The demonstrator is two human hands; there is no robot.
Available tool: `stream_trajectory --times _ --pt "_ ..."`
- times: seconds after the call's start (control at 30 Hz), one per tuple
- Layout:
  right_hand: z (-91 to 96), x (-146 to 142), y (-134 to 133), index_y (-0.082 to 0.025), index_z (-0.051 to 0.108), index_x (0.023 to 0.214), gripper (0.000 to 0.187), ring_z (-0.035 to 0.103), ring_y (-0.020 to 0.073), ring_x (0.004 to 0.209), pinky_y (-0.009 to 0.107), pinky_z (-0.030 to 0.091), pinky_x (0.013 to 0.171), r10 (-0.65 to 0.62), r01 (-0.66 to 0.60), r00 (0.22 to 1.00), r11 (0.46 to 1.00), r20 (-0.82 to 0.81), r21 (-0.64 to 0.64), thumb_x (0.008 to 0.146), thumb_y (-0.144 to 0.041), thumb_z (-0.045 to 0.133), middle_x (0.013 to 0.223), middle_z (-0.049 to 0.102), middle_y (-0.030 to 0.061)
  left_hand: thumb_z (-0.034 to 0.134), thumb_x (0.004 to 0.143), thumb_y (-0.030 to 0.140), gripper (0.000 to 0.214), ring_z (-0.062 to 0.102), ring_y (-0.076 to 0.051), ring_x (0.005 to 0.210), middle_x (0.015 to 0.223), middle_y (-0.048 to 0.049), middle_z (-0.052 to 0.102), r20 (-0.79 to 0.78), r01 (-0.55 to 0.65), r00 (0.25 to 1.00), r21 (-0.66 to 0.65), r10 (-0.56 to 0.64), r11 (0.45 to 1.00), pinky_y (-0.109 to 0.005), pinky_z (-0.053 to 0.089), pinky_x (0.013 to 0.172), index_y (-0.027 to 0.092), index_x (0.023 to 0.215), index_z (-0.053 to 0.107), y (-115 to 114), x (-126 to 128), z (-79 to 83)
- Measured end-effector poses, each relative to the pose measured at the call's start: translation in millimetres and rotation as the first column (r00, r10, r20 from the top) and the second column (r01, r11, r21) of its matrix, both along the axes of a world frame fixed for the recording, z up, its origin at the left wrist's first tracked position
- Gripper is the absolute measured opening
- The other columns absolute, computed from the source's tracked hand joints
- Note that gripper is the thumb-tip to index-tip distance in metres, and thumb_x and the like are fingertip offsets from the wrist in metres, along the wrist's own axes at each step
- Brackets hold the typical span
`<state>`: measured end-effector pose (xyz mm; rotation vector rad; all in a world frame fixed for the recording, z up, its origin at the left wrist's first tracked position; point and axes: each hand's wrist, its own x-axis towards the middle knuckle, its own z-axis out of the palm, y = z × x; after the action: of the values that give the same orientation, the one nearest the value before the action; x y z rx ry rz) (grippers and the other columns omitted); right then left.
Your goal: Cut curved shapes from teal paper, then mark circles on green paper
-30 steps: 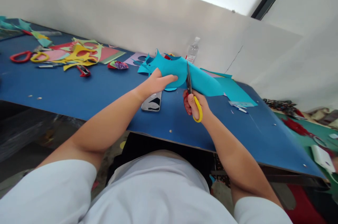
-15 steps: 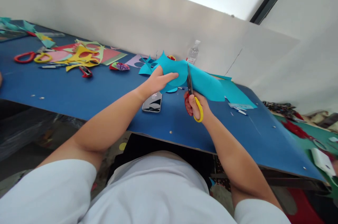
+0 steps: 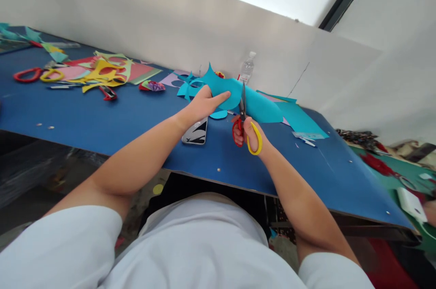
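Raised above the table, a blue sheet of paper (image 3: 264, 104) with a jagged, curved cut edge is pinched in my left hand (image 3: 205, 104), thumb on top. My right hand (image 3: 250, 132) grips scissors (image 3: 242, 106) by their red and yellow handles. The blades point away from me and lie at the paper's cut, with the handles spread. Below the paper rest a rounded blue cut-out (image 3: 218, 115) and a phone (image 3: 195, 132). Some of my left fingers are hidden behind the paper.
A clear bottle (image 3: 247, 66) stands by the wall. Coloured paper scraps (image 3: 105, 71), red-and-yellow scissors (image 3: 29, 75) and a red cutter (image 3: 108, 93) lie at left. More blue paper (image 3: 301, 119) and a pen (image 3: 307, 142) lie right, near a green table (image 3: 374, 168).
The scissor handles have spread wider and the blades have shifted slightly. The right part of the blue sheet has dropped back and looks narrower. My left hand keeps its pinch.
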<state>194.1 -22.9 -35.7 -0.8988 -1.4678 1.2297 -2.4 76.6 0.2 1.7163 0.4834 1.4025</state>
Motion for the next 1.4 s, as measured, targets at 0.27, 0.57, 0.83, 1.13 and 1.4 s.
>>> stream_trajectory --times 0.27,0.57,0.83,1.13,1.4 --pt "-3.0 -3 6 -0.028 0.058 0.116 0.102 0.04 0.0129 0.054 0.03 0.042 0.052 0.081 -0.084 0.995 0.994 -0.052 -0.066 0.069 -0.118 0.073 0.07 0.045 -0.0107 0.083 0.1 0.073 0.065 0.065 -0.024 0.054 0.054 -0.0059 0.064 -0.268 -0.175 0.941 0.133 0.206 0.975 -0.043 0.064 0.075 0.023 0.062 0.069 13 -11 -4.0" --pt "-11.0 -3 8 -0.026 0.06 0.12 0.104 0.057 0.0178 0.062 0.035 0.055 0.056 0.117 -0.121 0.992 0.989 -0.054 -0.083 0.073 -0.118 0.069 0.077 0.055 -0.0051 0.084 0.095 0.074 0.049 0.075 -0.035 0.098 0.087 -0.0102 0.072 -0.117 -0.271 0.927 0.453 0.357 0.85 -0.053 0.061 0.104 0.027 0.088 0.074 8 -10 6.5" --pt "-17.7 16 11 -0.029 0.067 0.136 0.079 0.067 0.0226 0.075 0.044 0.062 0.07 0.202 -0.203 0.979 0.976 0.018 0.08 0.098 -0.098 0.071 0.096 0.069 0.0036 0.072 0.099 0.095 0.07 0.076 -0.026 0.082 0.08 -0.0046 0.074 0.041 -0.224 0.974 0.272 0.222 0.936 -0.043 0.066 0.075 0.026 0.087 0.07 7 1 0.0" --pt "-34.5 17 22 -0.032 0.069 0.141 0.078 0.073 0.0183 0.077 0.039 0.063 0.071 0.052 -0.079 0.991 0.971 0.123 0.227 0.106 -0.099 0.051 0.095 0.07 0.0 0.073 0.107 0.084 0.064 0.067 -0.019 0.059 0.067 -0.0013 0.065 -0.01 -0.144 0.988 0.249 0.152 0.958 -0.036 0.054 0.055 0.026 0.082 0.064 2 0 -1.0" --pt "-45.5 11 31 -0.034 0.069 0.136 0.084 0.065 0.0156 0.073 0.037 0.06 0.067 0.014 -0.025 0.999 0.962 0.045 0.27 0.096 -0.106 0.059 0.091 0.06 -0.0029 0.071 0.108 0.085 0.066 0.063 -0.017 0.055 0.062 0.0012 0.058 -0.023 -0.153 0.986 0.292 0.167 0.944 -0.035 0.051 0.055 0.025 0.082 0.061 0 2 -6.0"
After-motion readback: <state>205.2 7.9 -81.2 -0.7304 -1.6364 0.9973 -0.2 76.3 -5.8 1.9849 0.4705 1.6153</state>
